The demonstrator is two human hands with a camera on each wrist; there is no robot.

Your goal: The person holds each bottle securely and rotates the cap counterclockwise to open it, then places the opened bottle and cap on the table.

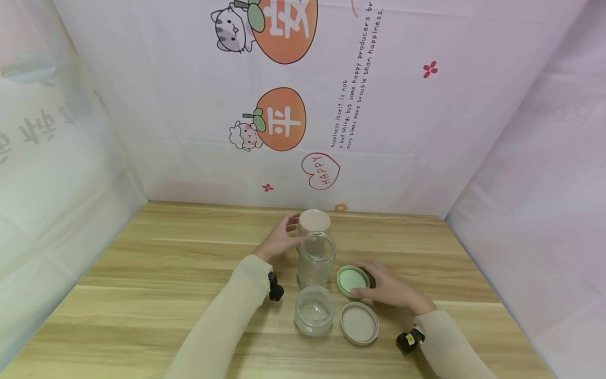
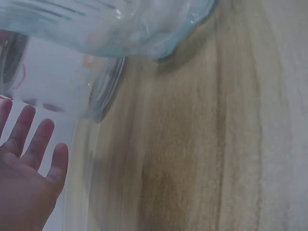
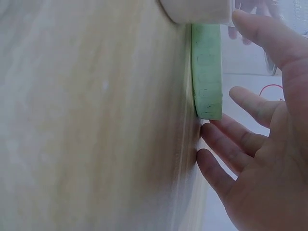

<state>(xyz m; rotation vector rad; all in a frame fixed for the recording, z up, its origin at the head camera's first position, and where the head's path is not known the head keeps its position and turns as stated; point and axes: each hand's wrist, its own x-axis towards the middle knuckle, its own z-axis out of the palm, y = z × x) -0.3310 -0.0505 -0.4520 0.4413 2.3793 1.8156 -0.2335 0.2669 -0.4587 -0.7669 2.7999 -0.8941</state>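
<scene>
In the head view my left hand [image 1: 278, 243] reaches beside a back jar with a beige lid [image 1: 314, 221], fingers extended along its left side. The left wrist view shows the hand [image 2: 29, 178] with fingers spread near clear glass; contact cannot be told. An open, taller glass jar [image 1: 314, 271] stands just in front of the lidded one. My right hand [image 1: 390, 289] spreads around the right side of a green lid [image 1: 352, 282], thumb at its near edge. Seen from the right wrist, its fingers [image 3: 226, 144] lie loosely by the green lid's [image 3: 207, 72] edge.
A short open glass jar [image 1: 313, 320] stands nearest the camera. Right of it lies a loose beige lid [image 1: 359, 324], inner side up. The wooden table [image 1: 142, 295] meets a printed white cloth [image 1: 199, 158] at the back and plain-looking cloth at both sides.
</scene>
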